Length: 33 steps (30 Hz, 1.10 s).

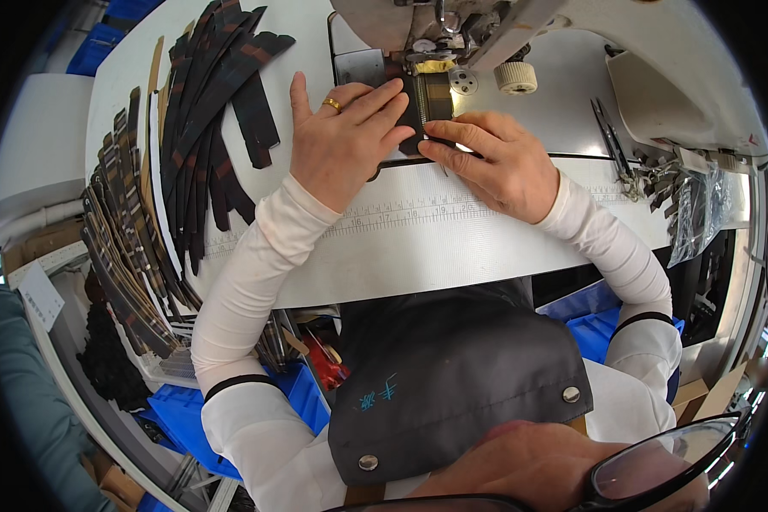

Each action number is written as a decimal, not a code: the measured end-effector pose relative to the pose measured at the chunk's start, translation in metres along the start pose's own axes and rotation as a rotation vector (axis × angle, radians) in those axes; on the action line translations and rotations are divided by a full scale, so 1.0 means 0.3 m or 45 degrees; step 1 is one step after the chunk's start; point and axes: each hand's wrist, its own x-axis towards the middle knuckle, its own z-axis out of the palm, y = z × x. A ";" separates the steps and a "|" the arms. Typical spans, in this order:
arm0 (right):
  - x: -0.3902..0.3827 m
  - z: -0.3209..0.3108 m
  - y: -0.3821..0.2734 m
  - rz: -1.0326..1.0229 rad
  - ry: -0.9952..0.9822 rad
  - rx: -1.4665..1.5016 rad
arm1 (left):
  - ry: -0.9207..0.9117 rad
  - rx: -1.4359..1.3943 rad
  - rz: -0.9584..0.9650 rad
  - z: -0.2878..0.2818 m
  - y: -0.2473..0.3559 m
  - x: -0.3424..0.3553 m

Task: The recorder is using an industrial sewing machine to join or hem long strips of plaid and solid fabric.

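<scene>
At the sewing machine (439, 51), a dark fabric piece with a brownish plaid section (438, 96) lies under the needle area. My left hand (337, 128) rests on its left side with fingers stretched out, a gold ring on one finger. From the right, my right hand (499, 162) pinches the near edge of the fabric between thumb and forefinger. Both hands are close together, just in front of the presser foot, whose tip is partly hidden by machine parts. The fabric under my left palm is hidden.
Dark plaid strips (200, 111) are heaped on the table's left, with more bundled strips (128, 230) over its edge. Tweezers (610, 136), small metal parts (657, 183) and a clear plastic bag (700, 209) lie right. A printed ruler (401, 213) crosses the table. Blue bins (183, 427) stand below.
</scene>
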 end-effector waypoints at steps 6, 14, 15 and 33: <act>0.020 0.010 0.036 -0.044 0.027 -0.046 | -0.011 -0.029 -0.025 0.007 -0.011 0.004; 0.042 0.024 0.072 -0.019 0.043 -0.039 | -0.021 -0.012 -0.016 0.013 -0.014 0.006; 0.044 0.026 0.076 -0.009 0.051 -0.038 | -0.032 -0.019 0.008 0.012 -0.018 0.004; 0.062 0.043 0.091 0.175 0.152 -0.179 | -0.039 -0.056 -0.008 0.017 -0.021 0.035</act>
